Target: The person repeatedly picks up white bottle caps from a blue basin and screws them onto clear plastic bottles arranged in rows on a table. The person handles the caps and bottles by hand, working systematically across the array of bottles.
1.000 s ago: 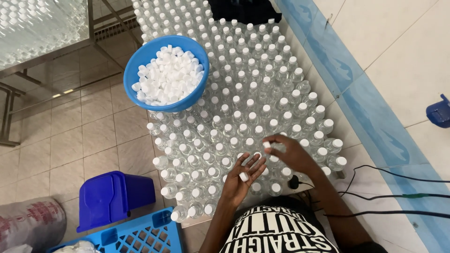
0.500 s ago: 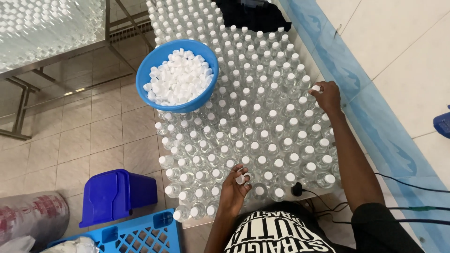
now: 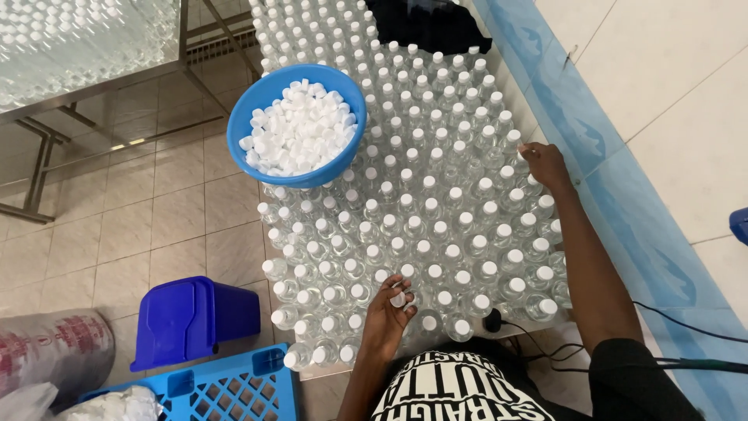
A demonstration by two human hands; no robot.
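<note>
Rows of small clear bottles (image 3: pixel 436 210) with white caps cover a table. My left hand (image 3: pixel 387 312) rests at the near edge of the rows with white caps (image 3: pixel 400 298) pinched in its fingers. My right hand (image 3: pixel 545 165) reaches far out to the right side and its fingers touch the cap of a bottle (image 3: pixel 520 153) there. A blue bowl (image 3: pixel 297 125) heaped with loose white caps sits on top of the bottles at the left.
A dark cloth (image 3: pixel 436 27) lies on the far bottles. A blue stool (image 3: pixel 191 318), a blue crate (image 3: pixel 210 386) and a sack (image 3: pixel 47 351) stand on the tiled floor at the left. A blue sheet (image 3: pixel 615 210) and black cables (image 3: pixel 686 343) run along the right.
My right hand has left the near bottles beside the left hand and stretched far out to the right-hand rows. The left hand has stayed near the front edge.
</note>
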